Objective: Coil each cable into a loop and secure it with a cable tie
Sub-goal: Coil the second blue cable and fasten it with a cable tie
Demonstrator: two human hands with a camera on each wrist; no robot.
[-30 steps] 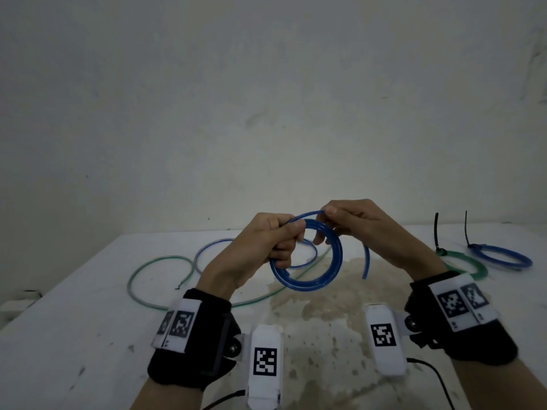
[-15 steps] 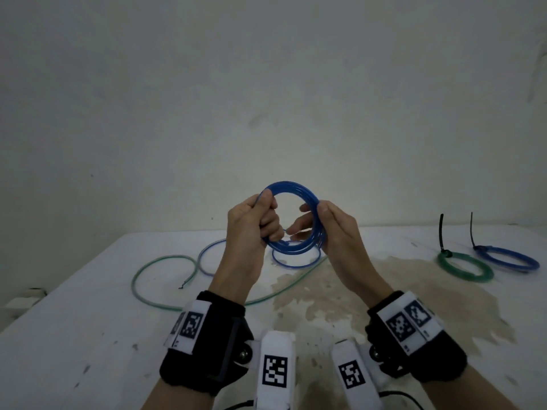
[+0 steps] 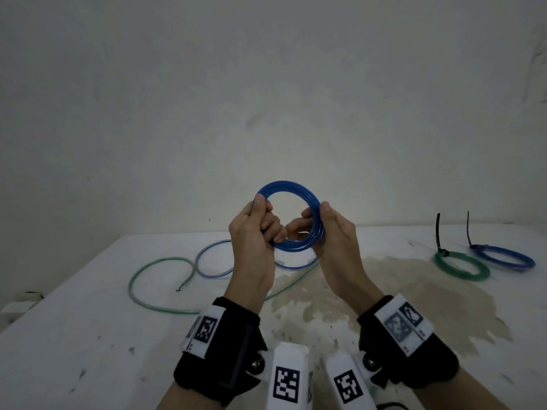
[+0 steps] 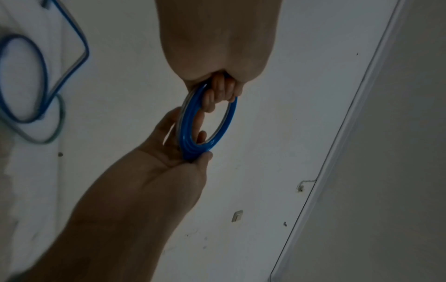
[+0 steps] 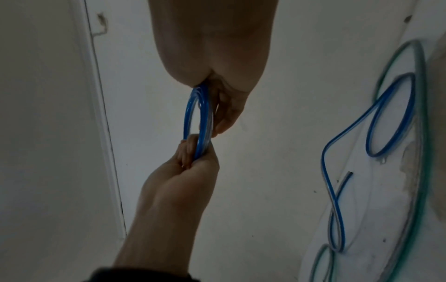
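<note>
On table (image 3: pixel 88 335): two tied coils (image 3: pixel 461 266), two loose cables (image 3: pixel 154 267).

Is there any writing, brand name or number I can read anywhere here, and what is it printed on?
No readable words, brands or numbers.
Wrist tags: black-and-white square code patterns, not letters; tiny print at their edges is too small to read.
White blocks below the wrists: the same kind of code squares, no text.
Blue coil held by both hands, the tied coils and the table: no markings visible.

blue cable coil (image 3: pixel 288 218), upright, several turns, held above the table
</note>
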